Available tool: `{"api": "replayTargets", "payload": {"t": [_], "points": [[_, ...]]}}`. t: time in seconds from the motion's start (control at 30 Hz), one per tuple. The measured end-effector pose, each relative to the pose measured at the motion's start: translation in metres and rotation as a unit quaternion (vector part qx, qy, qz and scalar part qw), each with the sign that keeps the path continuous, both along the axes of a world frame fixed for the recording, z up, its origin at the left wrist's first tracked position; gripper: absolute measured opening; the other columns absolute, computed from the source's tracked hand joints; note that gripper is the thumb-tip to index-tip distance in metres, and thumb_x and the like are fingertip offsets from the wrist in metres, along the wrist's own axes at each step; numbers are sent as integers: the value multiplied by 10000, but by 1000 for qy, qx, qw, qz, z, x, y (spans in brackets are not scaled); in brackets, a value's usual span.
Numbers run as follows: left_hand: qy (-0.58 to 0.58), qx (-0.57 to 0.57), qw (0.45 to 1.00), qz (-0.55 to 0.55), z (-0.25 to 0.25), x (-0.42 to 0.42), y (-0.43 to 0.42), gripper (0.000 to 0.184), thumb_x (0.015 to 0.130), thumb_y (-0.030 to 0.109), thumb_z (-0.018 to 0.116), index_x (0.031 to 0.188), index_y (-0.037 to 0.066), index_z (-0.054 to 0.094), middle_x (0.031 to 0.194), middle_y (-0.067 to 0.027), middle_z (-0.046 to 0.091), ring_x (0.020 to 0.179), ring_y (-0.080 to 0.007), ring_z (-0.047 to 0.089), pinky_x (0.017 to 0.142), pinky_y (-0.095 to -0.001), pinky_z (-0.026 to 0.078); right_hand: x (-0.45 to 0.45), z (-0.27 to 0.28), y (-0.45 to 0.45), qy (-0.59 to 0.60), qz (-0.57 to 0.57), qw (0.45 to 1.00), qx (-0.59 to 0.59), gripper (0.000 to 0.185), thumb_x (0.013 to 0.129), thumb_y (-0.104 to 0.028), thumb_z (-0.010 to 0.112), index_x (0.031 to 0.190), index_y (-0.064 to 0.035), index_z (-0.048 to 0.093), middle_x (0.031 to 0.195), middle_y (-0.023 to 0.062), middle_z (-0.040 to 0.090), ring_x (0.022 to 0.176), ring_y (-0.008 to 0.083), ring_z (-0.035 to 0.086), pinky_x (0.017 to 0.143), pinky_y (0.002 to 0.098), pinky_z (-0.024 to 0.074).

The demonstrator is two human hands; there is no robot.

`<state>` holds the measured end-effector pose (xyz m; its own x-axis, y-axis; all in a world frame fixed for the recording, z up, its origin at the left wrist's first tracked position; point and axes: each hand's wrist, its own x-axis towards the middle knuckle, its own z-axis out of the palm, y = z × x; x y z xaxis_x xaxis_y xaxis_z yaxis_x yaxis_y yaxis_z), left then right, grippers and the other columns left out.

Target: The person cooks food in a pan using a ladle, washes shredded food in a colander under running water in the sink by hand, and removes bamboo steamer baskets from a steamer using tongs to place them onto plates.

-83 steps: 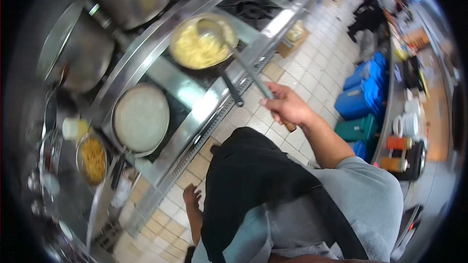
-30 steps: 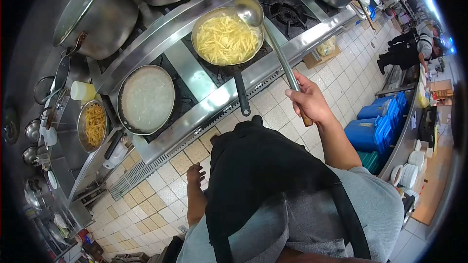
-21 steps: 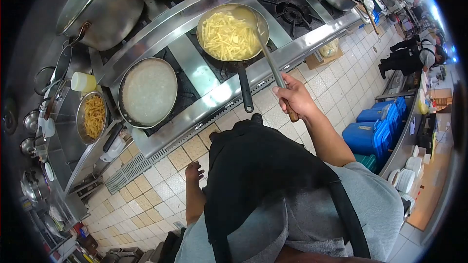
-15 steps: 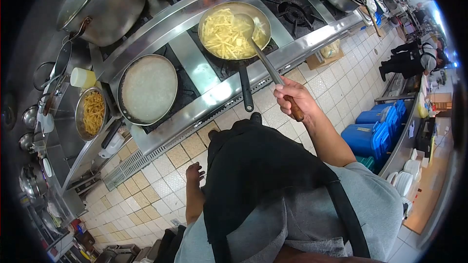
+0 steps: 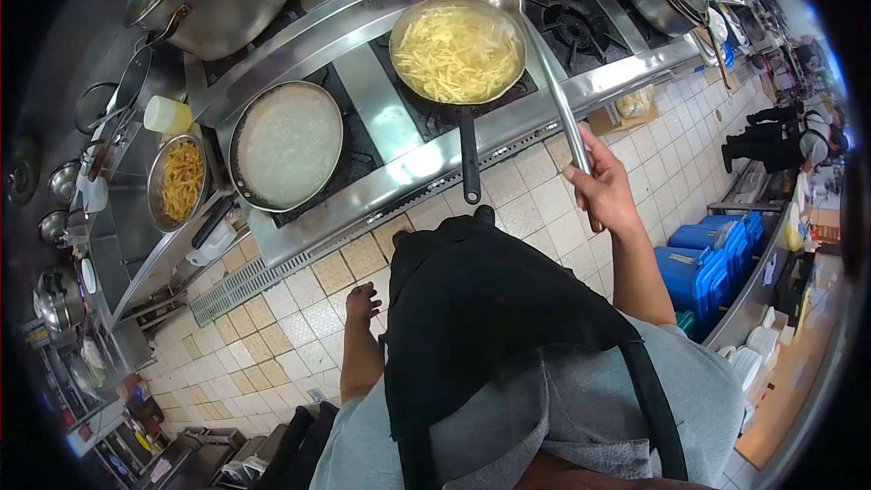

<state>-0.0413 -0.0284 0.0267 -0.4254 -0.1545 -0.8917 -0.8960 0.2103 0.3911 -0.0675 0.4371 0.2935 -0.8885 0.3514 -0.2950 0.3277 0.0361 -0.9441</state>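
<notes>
The right hand [image 5: 606, 186] closes around the lower part of a long ladle [image 5: 558, 95], thumb against one side and fingers wrapped about the other. The ladle slants forward from the hand, its bowl blurred and raised near the far rim of the frying pan [image 5: 518, 51], beyond the heap of food; whether it carries anything cannot be told. That pan sits on the stove [image 5: 386, 122] ahead and to the left of the hand, full of pale yellow strips [image 5: 454, 59] spread nearly from side to side, its black handle pointing back toward the body. The left hand [image 5: 363, 301] hangs low by the person's left side, fingers loosely curled and apart, and nothing shows in it. Farther left of the right hand, a second pan [image 5: 288, 145] with a cloudy, pale surface sits on the stove, and past it a metal bowl [image 5: 160, 189] of browner strips [image 5: 183, 178] rests near a yellowish container [image 5: 168, 115]. As for progress, the pale strips are already in the pan and look lightly cooked at most; little browning shows, and the whole batch seems yet to leave it.
</notes>
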Motion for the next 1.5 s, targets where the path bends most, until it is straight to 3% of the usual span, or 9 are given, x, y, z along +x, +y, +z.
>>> {"api": "replayTargets", "payload": {"t": [0.43,0.5,0.7,1.03,1.13,1.23,1.33,1.4,1.5], "points": [[4,-14,1000,15,21,16,18,361,841,308,551,1109,67,532,1004,-74,608,701,-180,591,563,-307,443,-57,-113,111,27,6,950,312,552,773,-47,616,1294,-107,442,869,41,579,609,124,525,576,256,454],[6,-17,1000,20,23,24,20,363,842,306,550,1113,65,528,1007,-76,608,700,-179,590,564,-306,442,-67,-129,120,50,19,950,308,574,757,-117,646,1289,-141,432,1170,184,545,1071,301,540,886,331,417],[18,-1,999,34,21,51,18,396,849,302,533,1155,53,501,1054,-108,588,722,-200,589,572,-312,445,-91,-164,138,-49,16,908,416,559,772,-156,629,1286,-251,430,1083,208,544,1006,376,522,872,405,422],[58,-29,996,-67,3,90,-2,407,853,298,525,1167,40,496,1064,-106,579,769,-216,571,560,-321,446,-79,-171,86,10,-123,831,543,458,739,-128,624,1184,-111,515,1160,176,449,1126,345,370,950,449,298],[82,-9,993,-85,-22,98,-23,390,855,287,524,1157,40,502,1056,-102,580,767,-212,571,547,-316,445,-59,-197,52,132,-55,901,410,365,734,-125,631,1086,-56,560,1065,185,513,1023,330,462,889,408,365],[74,-3,993,-97,-21,87,-30,383,858,278,523,1157,40,502,1055,-110,580,742,-210,577,532,-308,446,-39,-204,-7,14,-35,996,84,288,808,-185,606,1062,-55,567,959,122,560,867,251,546,768,360,443],[38,-24,997,-68,5,59,-27,385,857,280,527,1156,39,501,1053,-120,579,706,-204,585,518,-298,447,-37,-169,-47,-136,0,939,-317,396,918,-389,441,1158,-79,500,1001,79,587,877,208,576,751,356,477],[15,-11,999,45,30,41,-22,392,850,291,534,1149,39,498,1045,-121,579,674,-192,593,515,-301,448,-42,-161,-62,-112,23,915,-386,456,916,-442,398,1165,-71,487,993,91,592,865,215,582,751,361,481],[78,-5,996,-50,-8,40,-61,375,847,280,534,1135,42,506,1039,-113,582,663,-189,593,517,-305,447,-55,-138,-79,-80,35,876,-475,513,914,-498,340,1148,-67,492,951,102,612,803,215,604,700,352,504]]}}
